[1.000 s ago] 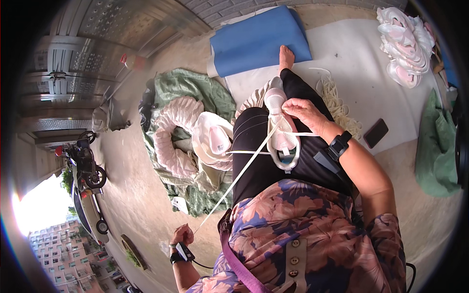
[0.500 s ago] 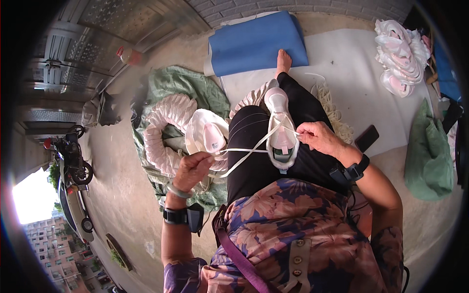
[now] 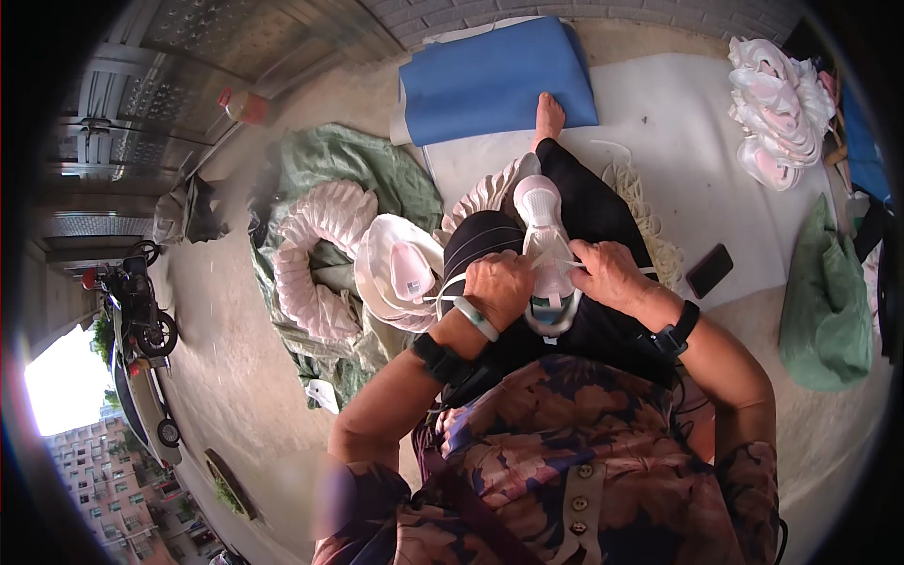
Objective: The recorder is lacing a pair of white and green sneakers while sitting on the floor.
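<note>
A pale pink and white shoe upper [image 3: 540,205] lies lengthwise on my black-trousered legs, its opening toward me. White shoelace [image 3: 557,264] crosses over its tongue. Close against the upper's left side, my left hand [image 3: 501,285] is closed on the lace, its fingertips mostly hidden behind the back of the hand. At the right side, my right hand [image 3: 609,273] pinches the lace between thumb and forefinger, beside the eyelets. A loose stretch of lace trails left of my left wrist.
Nested shoe uppers [image 3: 325,212] curve over a green sack [image 3: 395,179] at the left. A bundle of laces [image 3: 650,221] and a phone [image 3: 709,271] lie right of my legs. Folded blue sheeting [image 3: 494,80] is ahead; more uppers [image 3: 777,104] are piled far right, above another green sack [image 3: 821,311].
My left hand has come in from the left, where it held the lace stretched out, to the upper's side. The right hand stays at the eyelets, shifted only slightly.
</note>
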